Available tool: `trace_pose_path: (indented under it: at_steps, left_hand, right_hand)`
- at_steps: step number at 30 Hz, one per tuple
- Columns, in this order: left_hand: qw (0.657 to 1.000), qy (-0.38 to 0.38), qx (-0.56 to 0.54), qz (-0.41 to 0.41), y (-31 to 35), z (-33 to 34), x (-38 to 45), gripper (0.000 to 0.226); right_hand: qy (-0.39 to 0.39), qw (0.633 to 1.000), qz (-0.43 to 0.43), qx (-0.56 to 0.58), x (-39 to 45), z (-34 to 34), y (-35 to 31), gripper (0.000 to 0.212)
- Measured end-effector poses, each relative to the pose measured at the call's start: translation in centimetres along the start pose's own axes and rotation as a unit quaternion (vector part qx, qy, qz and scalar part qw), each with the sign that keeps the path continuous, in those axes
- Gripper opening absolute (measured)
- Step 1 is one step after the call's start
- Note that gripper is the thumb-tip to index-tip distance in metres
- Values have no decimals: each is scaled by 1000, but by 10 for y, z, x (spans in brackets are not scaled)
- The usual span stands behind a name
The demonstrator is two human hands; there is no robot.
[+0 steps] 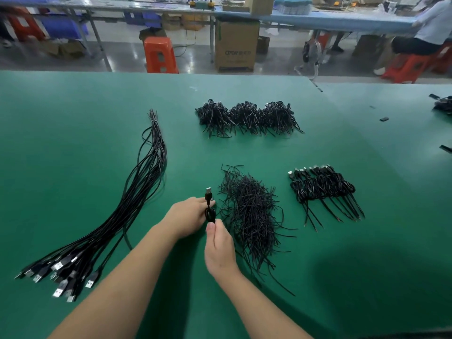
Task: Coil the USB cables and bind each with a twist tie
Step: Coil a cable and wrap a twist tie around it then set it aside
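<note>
Coiled USB cable [209, 211] | gripped by left hand [188, 216] | right hand [220, 245] pinches below

Uncoiled cables [137, 199] left, twist ties [249, 216] centre, coiled cables [322, 187] right.

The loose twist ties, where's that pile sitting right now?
In the head view, the twist tie pile lies on the green table just right of both hands, with the row of finished coiled cables farther right.
</note>
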State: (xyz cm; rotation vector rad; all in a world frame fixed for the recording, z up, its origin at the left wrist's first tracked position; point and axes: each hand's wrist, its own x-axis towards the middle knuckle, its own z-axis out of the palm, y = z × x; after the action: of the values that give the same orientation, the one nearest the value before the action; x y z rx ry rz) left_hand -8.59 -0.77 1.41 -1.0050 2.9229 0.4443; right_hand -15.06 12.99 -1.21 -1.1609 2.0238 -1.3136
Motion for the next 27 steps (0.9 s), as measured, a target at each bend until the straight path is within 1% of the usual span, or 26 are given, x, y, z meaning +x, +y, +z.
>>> trace_pose_path:
  at_steps: [7,9,13,18,23,27]
  left_hand:
    - [997,70,13,2,-15,14,-12,28]
    - [997,79,14,-14,-20,16,-19,28]
    - [996,83,5,-38,-27,14,-33,31]
    - [996,67,51,-37,-26,15,-44,41]
    - [994,77,80,-19,-19,16,-43,47]
    - [993,71,92,20,-10,16,-30,50]
  right_hand:
    - [-16,1000,3,1,0,-2,-1,31]
    - [-18,1000,2,1,-1,-2,-1,31]
    - [-26,1000,3,-5,-2,-3,-2,33]
    - [-27,1000,6,-3,-4,-3,-2,33]
    - [-18,1000,6,-1,-4,-2,-2,33]
    - [-5,1000,10,11,-4,-2,-4,33]
